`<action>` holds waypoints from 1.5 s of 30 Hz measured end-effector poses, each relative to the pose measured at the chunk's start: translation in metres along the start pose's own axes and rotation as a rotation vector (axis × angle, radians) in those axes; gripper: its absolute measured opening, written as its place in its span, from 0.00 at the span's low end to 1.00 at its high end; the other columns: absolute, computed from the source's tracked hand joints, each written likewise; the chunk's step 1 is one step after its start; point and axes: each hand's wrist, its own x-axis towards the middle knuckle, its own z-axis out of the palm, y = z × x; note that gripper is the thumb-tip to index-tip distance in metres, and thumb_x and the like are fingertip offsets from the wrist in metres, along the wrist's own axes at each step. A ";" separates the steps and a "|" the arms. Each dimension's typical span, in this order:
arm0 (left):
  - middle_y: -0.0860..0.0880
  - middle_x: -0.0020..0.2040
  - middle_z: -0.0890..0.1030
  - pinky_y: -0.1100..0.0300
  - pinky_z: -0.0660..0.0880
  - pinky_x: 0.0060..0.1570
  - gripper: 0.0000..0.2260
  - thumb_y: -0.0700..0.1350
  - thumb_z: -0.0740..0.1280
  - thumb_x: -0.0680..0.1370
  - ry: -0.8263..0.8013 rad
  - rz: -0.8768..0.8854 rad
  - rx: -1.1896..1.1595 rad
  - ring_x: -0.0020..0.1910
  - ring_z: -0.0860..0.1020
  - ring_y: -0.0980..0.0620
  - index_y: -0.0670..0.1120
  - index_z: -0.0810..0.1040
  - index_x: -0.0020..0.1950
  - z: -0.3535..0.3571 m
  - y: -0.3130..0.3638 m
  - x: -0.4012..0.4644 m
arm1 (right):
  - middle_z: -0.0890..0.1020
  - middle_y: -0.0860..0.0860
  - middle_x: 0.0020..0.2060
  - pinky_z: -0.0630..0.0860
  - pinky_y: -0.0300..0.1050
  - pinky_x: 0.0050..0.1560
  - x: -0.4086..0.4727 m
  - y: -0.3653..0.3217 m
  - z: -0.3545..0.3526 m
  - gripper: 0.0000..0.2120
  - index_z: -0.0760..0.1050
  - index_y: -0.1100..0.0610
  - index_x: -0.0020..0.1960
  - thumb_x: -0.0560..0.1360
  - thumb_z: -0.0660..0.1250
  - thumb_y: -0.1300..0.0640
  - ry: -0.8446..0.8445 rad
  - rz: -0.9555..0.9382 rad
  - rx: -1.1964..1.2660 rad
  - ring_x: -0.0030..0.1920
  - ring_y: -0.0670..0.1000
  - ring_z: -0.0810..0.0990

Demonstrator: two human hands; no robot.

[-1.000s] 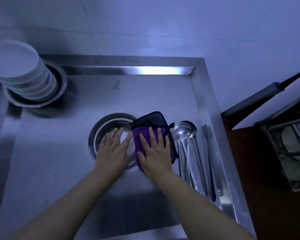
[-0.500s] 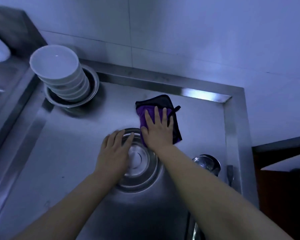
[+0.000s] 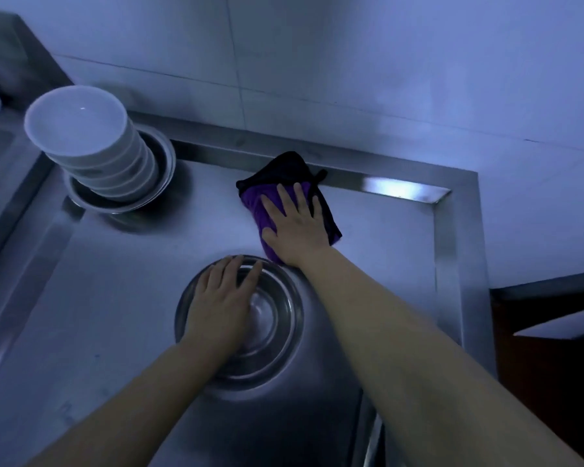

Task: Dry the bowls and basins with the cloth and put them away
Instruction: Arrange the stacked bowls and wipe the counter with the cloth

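My right hand [image 3: 295,224] lies flat, fingers straight, pressing the cloth [image 3: 284,197] onto the counter [image 3: 115,315] just beyond the basin [image 3: 270,318], while my left hand [image 3: 223,298] rests spread, fingers straight, over the basin's near-left rim. The basin sits nearer me than the cloth, directly under my left hand, so I judge the cloth must come back toward me to reach it. I count one cloth, one basin here, a second basin [image 3: 164,170] far left holding about six stacked bowls [image 3: 78,129].

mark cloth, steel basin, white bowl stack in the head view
cloth [image 3: 255,210], head view, purple part left of the fingers
basin [image 3: 277,318], head view, bare inner wall
bowl stack [image 3: 75,124], head view, inside of top bowl
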 end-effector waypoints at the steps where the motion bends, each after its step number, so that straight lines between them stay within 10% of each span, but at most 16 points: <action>1: 0.38 0.68 0.72 0.41 0.65 0.66 0.29 0.42 0.72 0.70 -0.005 0.013 -0.002 0.67 0.69 0.36 0.46 0.71 0.70 0.000 0.006 0.002 | 0.41 0.50 0.78 0.35 0.60 0.72 -0.008 0.012 -0.002 0.30 0.43 0.45 0.78 0.80 0.50 0.43 -0.012 0.025 0.008 0.76 0.56 0.36; 7: 0.40 0.72 0.67 0.44 0.60 0.69 0.29 0.39 0.64 0.73 -0.021 0.131 -0.004 0.72 0.64 0.39 0.50 0.65 0.74 0.001 0.048 0.007 | 0.37 0.49 0.77 0.35 0.58 0.72 -0.061 0.089 -0.010 0.29 0.39 0.44 0.77 0.81 0.49 0.44 -0.099 0.200 0.056 0.76 0.56 0.34; 15: 0.38 0.57 0.81 0.44 0.76 0.53 0.25 0.42 0.60 0.63 0.021 0.298 0.044 0.55 0.80 0.38 0.46 0.82 0.58 0.006 0.086 -0.014 | 0.43 0.49 0.78 0.40 0.55 0.74 -0.136 0.144 -0.025 0.29 0.46 0.44 0.77 0.81 0.55 0.47 -0.180 0.321 0.219 0.77 0.54 0.39; 23: 0.40 0.54 0.82 0.45 0.77 0.52 0.25 0.43 0.58 0.63 -0.024 0.390 0.093 0.54 0.81 0.40 0.47 0.83 0.57 0.002 0.100 -0.043 | 0.81 0.59 0.50 0.74 0.54 0.55 -0.266 0.079 -0.030 0.17 0.78 0.63 0.57 0.68 0.70 0.68 0.621 0.543 0.472 0.52 0.62 0.77; 32: 0.37 0.54 0.82 0.41 0.77 0.51 0.28 0.39 0.76 0.55 -0.087 0.461 0.011 0.54 0.80 0.37 0.44 0.83 0.56 0.005 0.097 -0.074 | 0.76 0.56 0.53 0.74 0.53 0.49 -0.328 -0.027 0.031 0.48 0.72 0.63 0.61 0.51 0.76 0.33 0.166 0.907 0.199 0.50 0.59 0.76; 38: 0.39 0.53 0.82 0.46 0.77 0.50 0.24 0.42 0.57 0.64 -0.016 0.550 -0.006 0.53 0.81 0.39 0.45 0.83 0.55 0.014 0.077 -0.087 | 0.72 0.56 0.59 0.65 0.46 0.63 -0.317 -0.037 0.043 0.32 0.65 0.60 0.65 0.67 0.70 0.48 0.133 1.047 0.335 0.60 0.56 0.70; 45: 0.36 0.53 0.82 0.44 0.78 0.49 0.26 0.37 0.74 0.55 0.025 0.568 -0.049 0.53 0.81 0.36 0.41 0.83 0.54 0.006 0.049 -0.098 | 0.74 0.56 0.58 0.73 0.44 0.50 -0.312 -0.037 0.034 0.17 0.66 0.62 0.59 0.72 0.62 0.58 -0.026 1.087 0.303 0.58 0.57 0.76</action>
